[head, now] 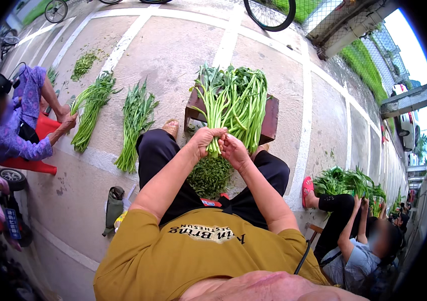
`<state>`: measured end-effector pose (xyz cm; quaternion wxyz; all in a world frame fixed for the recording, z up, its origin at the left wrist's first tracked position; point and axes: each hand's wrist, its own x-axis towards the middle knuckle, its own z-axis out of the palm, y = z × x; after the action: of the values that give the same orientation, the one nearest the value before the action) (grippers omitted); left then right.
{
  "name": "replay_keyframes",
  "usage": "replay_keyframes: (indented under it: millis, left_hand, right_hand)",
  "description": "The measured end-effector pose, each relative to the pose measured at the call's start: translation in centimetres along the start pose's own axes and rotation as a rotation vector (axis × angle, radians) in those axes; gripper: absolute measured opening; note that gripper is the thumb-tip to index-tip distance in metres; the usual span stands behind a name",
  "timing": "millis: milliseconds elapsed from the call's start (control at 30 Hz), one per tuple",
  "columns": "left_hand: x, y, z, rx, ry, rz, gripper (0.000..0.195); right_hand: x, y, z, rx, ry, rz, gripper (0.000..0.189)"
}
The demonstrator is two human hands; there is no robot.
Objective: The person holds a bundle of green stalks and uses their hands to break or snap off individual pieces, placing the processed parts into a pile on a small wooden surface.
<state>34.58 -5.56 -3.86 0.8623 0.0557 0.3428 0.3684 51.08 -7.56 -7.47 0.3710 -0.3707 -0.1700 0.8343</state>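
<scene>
My left hand [201, 142] grips a bunch of water spinach [213, 113] near the cut stem ends, its leaves pointing away from me. Right beside it, the curled fingers of my right hand [235, 149] meet my left thumb at those ends; whether they pinch a stem is hidden. A thicker pile of water spinach [253, 109] lies on a low reddish-brown wooden stool [270, 122] in front of me. On the ground between my legs is a heap of green trimmings [209, 177].
Two water spinach bundles [95, 113] [136, 126] lie on the paving to my left. Beyond them a person in purple [29, 113] sits on a red plastic stool [46, 128]. A dark green pouch [114, 209] rests near my left side. Another person [352, 240] handles greens [343, 182] at right.
</scene>
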Motion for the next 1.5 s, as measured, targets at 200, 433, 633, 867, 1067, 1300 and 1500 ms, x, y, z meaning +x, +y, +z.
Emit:
replay_keyframes:
  millis: [200, 433, 633, 867, 1067, 1300, 1500]
  left_hand:
    - [-1.8, 5.1, 2.7, -0.109, -0.109, 0.004, 0.018]
    - [-2.2, 14.7, 11.2, -0.072, -0.343, 0.165, 0.023]
    - [-1.8, 18.5, 14.9, 0.009, -0.509, 0.209, 0.029]
    - [-0.5, 9.4, 7.2, -0.062, -0.277, 0.107, 0.023]
    - [-0.1, 0.9, -2.4, 0.146, 0.051, -0.012, 0.009]
    - [-1.8, 1.7, -3.5, 0.306, 0.109, -0.043, 0.01]
    - [-2.7, 1.4, -3.9, 0.36, 0.01, -0.178, 0.012]
  right_hand:
    - [1.2, 0.4, 1.2, -0.042, -0.236, 0.094, 0.042]
    - [0.3, 3.2, 1.3, 0.024, -0.338, 0.113, 0.043]
    - [0.1, 2.8, 1.4, 0.01, -0.304, 0.102, 0.043]
    - [0.9, 1.0, 1.1, 0.079, -0.271, 0.049, 0.045]
    - [2.8, 1.0, 0.1, 0.14, -0.172, 0.066, 0.029]
    - [5.7, 1.2, 1.0, 0.199, -0.336, 0.117, 0.038]
    - [6.2, 1.6, 1.8, 0.243, -0.28, 0.117, 0.051]
